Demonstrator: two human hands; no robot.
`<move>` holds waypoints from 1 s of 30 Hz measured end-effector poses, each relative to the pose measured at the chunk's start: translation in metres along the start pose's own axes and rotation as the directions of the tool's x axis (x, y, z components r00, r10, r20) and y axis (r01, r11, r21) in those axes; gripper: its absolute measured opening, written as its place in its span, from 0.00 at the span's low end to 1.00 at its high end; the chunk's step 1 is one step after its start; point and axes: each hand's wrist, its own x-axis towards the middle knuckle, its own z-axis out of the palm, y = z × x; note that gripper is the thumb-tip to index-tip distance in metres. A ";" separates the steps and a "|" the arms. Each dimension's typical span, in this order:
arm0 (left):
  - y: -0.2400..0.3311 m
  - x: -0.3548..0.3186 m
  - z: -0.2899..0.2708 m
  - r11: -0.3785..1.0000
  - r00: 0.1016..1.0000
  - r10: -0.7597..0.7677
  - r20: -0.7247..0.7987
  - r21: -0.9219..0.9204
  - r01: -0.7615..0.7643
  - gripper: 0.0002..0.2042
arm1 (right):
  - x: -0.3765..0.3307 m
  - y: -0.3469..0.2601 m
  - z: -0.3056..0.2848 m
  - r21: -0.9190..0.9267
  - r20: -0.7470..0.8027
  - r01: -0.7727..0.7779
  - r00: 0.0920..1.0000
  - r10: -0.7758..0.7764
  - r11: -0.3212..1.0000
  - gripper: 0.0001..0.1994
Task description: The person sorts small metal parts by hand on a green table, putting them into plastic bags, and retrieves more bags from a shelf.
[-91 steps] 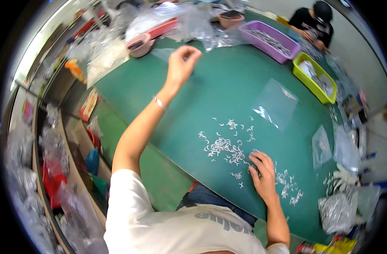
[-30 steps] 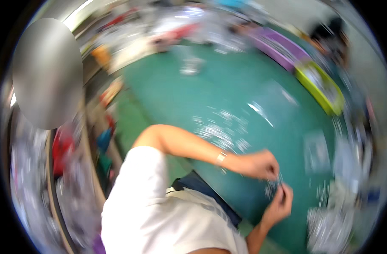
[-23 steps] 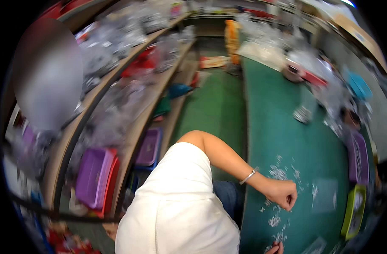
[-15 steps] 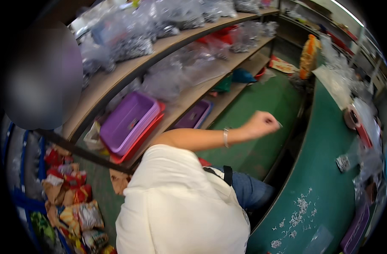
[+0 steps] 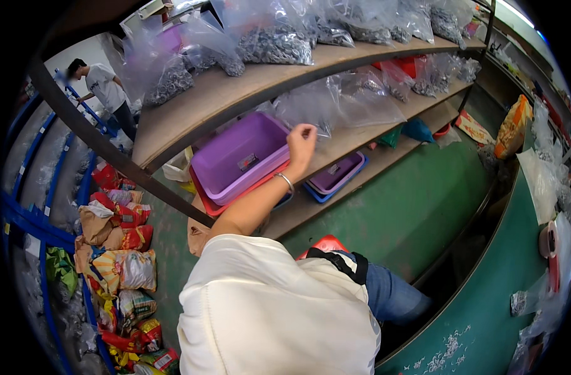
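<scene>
One sticker (image 5: 248,162): dark, inside the purple tub (image 5: 218,167), unreadable to me.
Purple tub: nested in a red tub (image 5: 207,205) on the shelf (image 5: 351,139), long axis rising rightward, opening toward my camera.
Left hand (image 5: 302,149): fingers curled together near the tub's right edge; whether pinching anything, I cannot tell.

At upper left, a person (image 5: 104,87) in a pale top and blue trousers stands by blue racks (image 5: 35,223). Below, colourful sacks (image 5: 132,269) lie heaped. At upper right, an orange-and-white sack (image 5: 510,128) slumps beyond the green floor (image 5: 385,206).
</scene>
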 end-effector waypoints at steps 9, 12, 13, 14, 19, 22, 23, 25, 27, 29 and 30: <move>0.179 0.080 -0.022 0.699 0.661 0.621 -0.420 -0.084 -0.710 0.02 | 0.008 0.021 0.046 -0.052 -0.292 0.269 0.917 -0.272 0.962 0.10; 0.183 0.148 -0.058 0.765 0.708 0.119 -0.696 -0.391 -0.512 0.05 | 0.003 -0.022 0.051 -0.338 -0.168 0.211 0.945 -0.279 0.917 0.11; 0.172 0.183 -0.081 0.801 0.594 0.115 -0.796 -0.279 -0.529 0.07 | 0.004 -0.008 0.054 -0.200 -0.198 0.219 0.946 -0.259 0.955 0.10; 0.173 0.200 -0.093 0.818 0.554 0.018 -0.832 -0.307 -0.487 0.09 | 0.009 0.016 0.061 -0.070 -0.248 0.227 0.939 -0.238 0.971 0.10; 0.110 0.294 -0.171 0.893 0.803 0.183 -0.567 -0.244 -0.377 0.06 | 0.004 0.017 0.054 0.034 -0.207 0.199 0.960 -0.188 0.979 0.10; 0.104 0.301 -0.178 0.952 0.856 0.254 -0.450 0.270 -0.141 0.04 | 0.001 0.009 0.052 0.051 -0.204 0.218 0.958 -0.203 0.975 0.10; 0.105 0.302 -0.177 0.925 0.841 0.288 -0.458 0.361 -0.119 0.04 | 0.002 0.015 0.053 0.101 -0.207 0.198 0.963 -0.174 0.975 0.09; 0.124 0.292 -0.179 0.842 0.812 0.356 -0.463 0.535 -0.064 0.04 | 0.002 0.024 0.057 0.198 -0.203 0.159 0.972 -0.118 0.967 0.09; 0.116 0.309 -0.185 0.879 0.846 0.365 -0.387 0.443 -0.176 0.05 | 0.001 0.024 0.055 0.155 -0.182 0.170 0.973 -0.141 0.973 0.09; 0.121 0.315 -0.192 0.915 0.909 0.320 -0.266 0.336 -0.223 0.05 | -0.001 0.023 0.055 0.182 -0.155 0.141 0.981 -0.113 0.973 0.09; 0.126 0.321 -0.196 0.929 0.931 0.288 -0.223 0.303 -0.215 0.06 | -0.001 0.024 0.057 0.230 -0.141 0.108 0.987 -0.077 0.967 0.09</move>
